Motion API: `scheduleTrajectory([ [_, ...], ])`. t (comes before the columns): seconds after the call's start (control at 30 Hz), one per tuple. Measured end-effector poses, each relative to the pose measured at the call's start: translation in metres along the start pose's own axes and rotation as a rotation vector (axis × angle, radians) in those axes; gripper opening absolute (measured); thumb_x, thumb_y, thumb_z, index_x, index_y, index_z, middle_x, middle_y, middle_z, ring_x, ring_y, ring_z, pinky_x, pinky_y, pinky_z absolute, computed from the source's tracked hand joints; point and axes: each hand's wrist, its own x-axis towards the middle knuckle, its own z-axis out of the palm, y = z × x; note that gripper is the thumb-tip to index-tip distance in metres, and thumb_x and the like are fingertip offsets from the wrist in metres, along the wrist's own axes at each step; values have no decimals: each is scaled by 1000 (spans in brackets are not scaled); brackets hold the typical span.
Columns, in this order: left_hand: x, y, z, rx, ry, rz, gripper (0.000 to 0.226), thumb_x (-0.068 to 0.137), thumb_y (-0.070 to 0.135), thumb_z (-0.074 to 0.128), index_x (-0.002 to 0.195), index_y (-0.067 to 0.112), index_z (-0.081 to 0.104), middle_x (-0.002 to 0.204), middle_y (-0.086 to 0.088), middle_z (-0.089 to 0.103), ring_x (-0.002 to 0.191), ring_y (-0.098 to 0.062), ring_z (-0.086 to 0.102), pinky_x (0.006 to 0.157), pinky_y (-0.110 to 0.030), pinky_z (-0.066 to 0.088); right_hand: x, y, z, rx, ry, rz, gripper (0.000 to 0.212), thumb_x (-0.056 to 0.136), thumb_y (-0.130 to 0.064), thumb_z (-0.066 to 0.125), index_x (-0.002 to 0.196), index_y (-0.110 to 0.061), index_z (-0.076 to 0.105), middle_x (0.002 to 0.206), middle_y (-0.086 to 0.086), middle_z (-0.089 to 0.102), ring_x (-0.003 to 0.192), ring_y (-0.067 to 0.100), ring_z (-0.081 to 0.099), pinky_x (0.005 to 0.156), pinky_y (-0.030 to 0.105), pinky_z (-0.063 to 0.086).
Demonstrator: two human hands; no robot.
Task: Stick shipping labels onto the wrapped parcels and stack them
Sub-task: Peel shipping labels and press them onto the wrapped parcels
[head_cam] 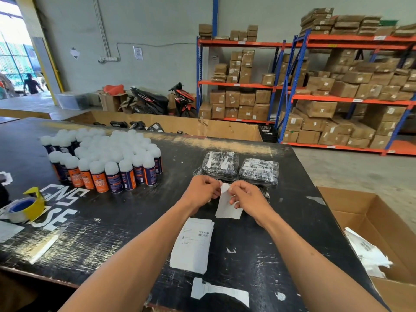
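Observation:
Both my hands hold one white shipping label (227,206) above the black table (126,212). My left hand (202,190) pinches its top edge from the left. My right hand (247,197) pinches the same top corner from the right, and the sheet hangs down below my fingers. Two black wrapped parcels (220,164) (258,171) with labels on them lie side by side just beyond my hands. Another parcel is partly hidden under my right hand. A stack of printed labels (193,244) lies on the table between my forearms.
Several white-capped spray cans (105,158) stand at the left. A tape roll with a yellow dispenser (24,206) sits at the far left edge. An open cardboard box (371,233) with white paper scraps stands right of the table. Shelving with cartons fills the back right.

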Motion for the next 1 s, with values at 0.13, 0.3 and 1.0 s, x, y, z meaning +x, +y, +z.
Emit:
scheduleTrajectory([
  [0.13, 7, 3, -6, 33, 54, -10, 23, 99, 15, 57, 80, 8, 69, 78, -10, 69, 70, -15, 62, 66, -26, 54, 3, -1, -6, -50, 43, 45, 17, 98, -16, 53, 84, -11, 62, 82, 3, 62, 69, 14, 63, 63, 29, 51],
  [0.3, 14, 12, -19, 58, 123, -5, 27, 102, 16, 51, 84, 5, 67, 83, -16, 70, 71, -18, 64, 75, -37, 58, 6, -4, -19, -60, 75, 87, 16, 96, -15, 52, 83, -10, 60, 77, 6, 65, 68, 15, 62, 62, 27, 50],
  [1.0, 41, 32, -70, 69, 422, -94, 18, 95, 17, 50, 80, 7, 53, 80, -12, 50, 76, -22, 48, 66, -34, 38, 7, 22, -68, -129, 170, 172, 23, 100, -23, 53, 91, -6, 65, 95, 13, 73, 73, 17, 70, 64, 32, 53],
])
